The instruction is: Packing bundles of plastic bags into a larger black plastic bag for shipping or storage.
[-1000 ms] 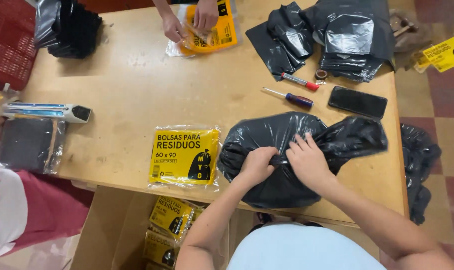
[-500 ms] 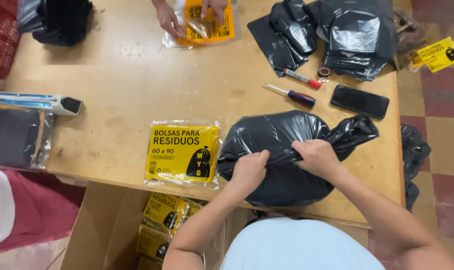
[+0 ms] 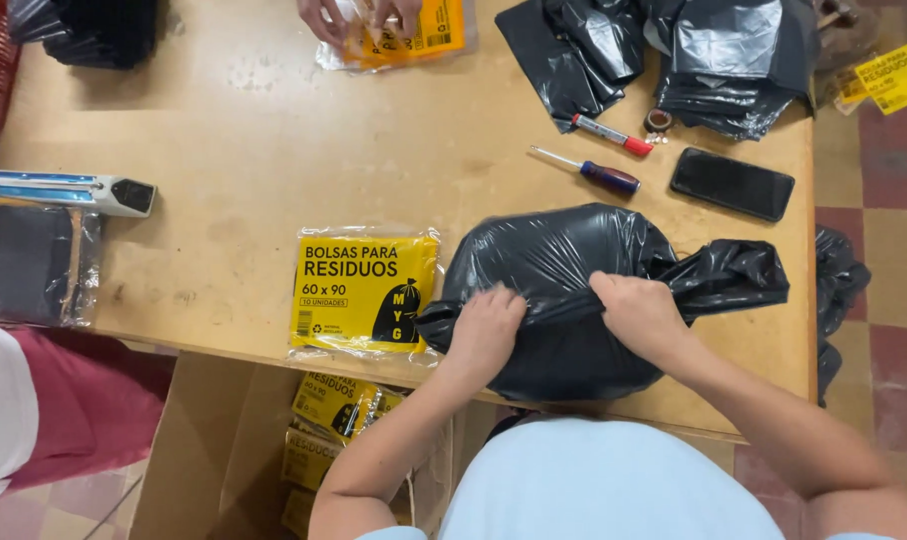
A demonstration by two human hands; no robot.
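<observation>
A bundle of black plastic bags (image 3: 564, 255) lies at the near edge of the wooden table (image 3: 274, 140). My left hand (image 3: 486, 330) grips its lower left part with fingers curled into the plastic. My right hand (image 3: 642, 312) clamps the bundle where it narrows into a loose tail pointing right (image 3: 734, 272). A flat clear packet with a yellow label (image 3: 366, 290) rests just left of my left hand.
A dark phone (image 3: 732, 184), a screwdriver (image 3: 592, 170) and a red-capped marker (image 3: 612, 134) lie beyond the bundle. More black bags (image 3: 674, 50) are piled far right. Another person's hands (image 3: 359, 15) hold a yellow packet. A cardboard box (image 3: 224, 450) of packets sits below the table.
My hands have shifted on the bundle, the left one sliding left and both pressing lower. The loose tail has swung from upper right to lie out to the right.
</observation>
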